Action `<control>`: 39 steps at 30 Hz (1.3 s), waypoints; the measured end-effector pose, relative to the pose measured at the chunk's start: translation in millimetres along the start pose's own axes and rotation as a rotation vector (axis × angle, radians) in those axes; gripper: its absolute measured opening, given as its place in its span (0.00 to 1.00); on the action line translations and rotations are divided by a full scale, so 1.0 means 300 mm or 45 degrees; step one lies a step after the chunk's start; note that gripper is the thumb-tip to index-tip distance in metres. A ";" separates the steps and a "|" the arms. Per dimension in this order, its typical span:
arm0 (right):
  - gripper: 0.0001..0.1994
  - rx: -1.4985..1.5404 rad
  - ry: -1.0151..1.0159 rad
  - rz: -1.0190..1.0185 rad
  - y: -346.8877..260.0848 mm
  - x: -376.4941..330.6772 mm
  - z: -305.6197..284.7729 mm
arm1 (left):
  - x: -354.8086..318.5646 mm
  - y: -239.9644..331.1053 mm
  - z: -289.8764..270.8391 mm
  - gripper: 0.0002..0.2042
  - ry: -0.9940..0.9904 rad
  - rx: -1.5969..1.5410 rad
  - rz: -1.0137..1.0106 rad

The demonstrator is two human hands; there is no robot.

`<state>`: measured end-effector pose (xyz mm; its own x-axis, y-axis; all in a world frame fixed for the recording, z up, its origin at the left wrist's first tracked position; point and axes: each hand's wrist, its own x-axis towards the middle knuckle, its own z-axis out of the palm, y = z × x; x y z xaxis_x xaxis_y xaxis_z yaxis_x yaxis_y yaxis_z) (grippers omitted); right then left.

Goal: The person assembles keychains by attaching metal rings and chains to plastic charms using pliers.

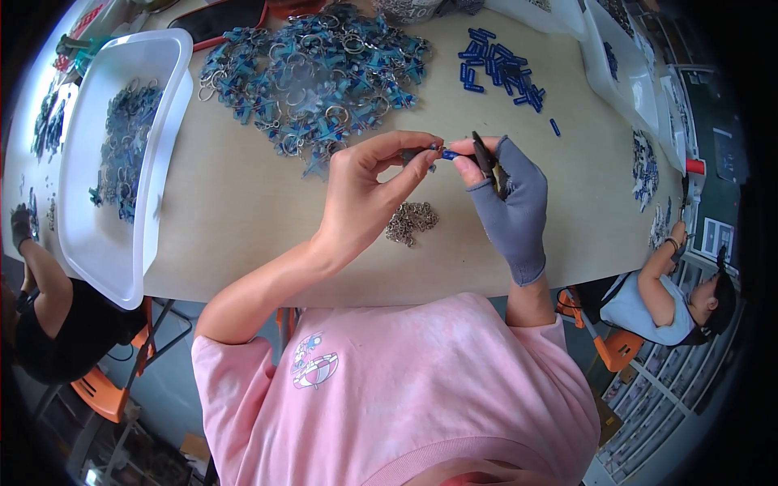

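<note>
The left grip (361, 186), which is bare, is at the centre of the frame, with thumb and finger pinched on a small part (435, 148); its exact kind I am not able to tell. The right grip (516, 206), in a grey glove, holds the pliers (485, 154), and its uncovered fingertips seem to pinch one blue tube (450, 155). This tube is between the two hands, slightly above the middle of the frame.

For such fine work, I think the left pinch should be firm and quiet, and the right one should make only small turns. The nose of the pliers points upward, away from the tube, and this seems good: it cannot scratch it. Before using the nose, it would be wise to let the left fingers carry the tube alone. The chains (412, 223) lie on the counter (267, 194) below the hands, so low wrists could disturb them.
</note>
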<state>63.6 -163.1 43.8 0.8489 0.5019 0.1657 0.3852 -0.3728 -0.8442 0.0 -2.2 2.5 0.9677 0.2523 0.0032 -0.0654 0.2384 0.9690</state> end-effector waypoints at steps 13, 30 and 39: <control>0.07 -0.146 0.095 -0.108 -0.003 -0.001 0.010 | -0.009 0.003 0.009 0.09 0.011 -0.108 -0.022; 0.08 -0.176 0.125 -0.126 -0.009 -0.016 0.022 | -0.013 0.001 0.014 0.08 0.061 -0.038 0.102; 0.09 -0.258 0.044 -0.115 0.007 -0.012 0.007 | -0.019 -0.012 0.020 0.08 0.063 -0.021 0.150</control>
<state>60.5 -164.1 40.5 0.8182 0.5147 0.2563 0.5222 -0.4787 -0.7058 -3.7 -10.1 0.5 0.9399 0.3251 0.1044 -0.1825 0.2197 0.9584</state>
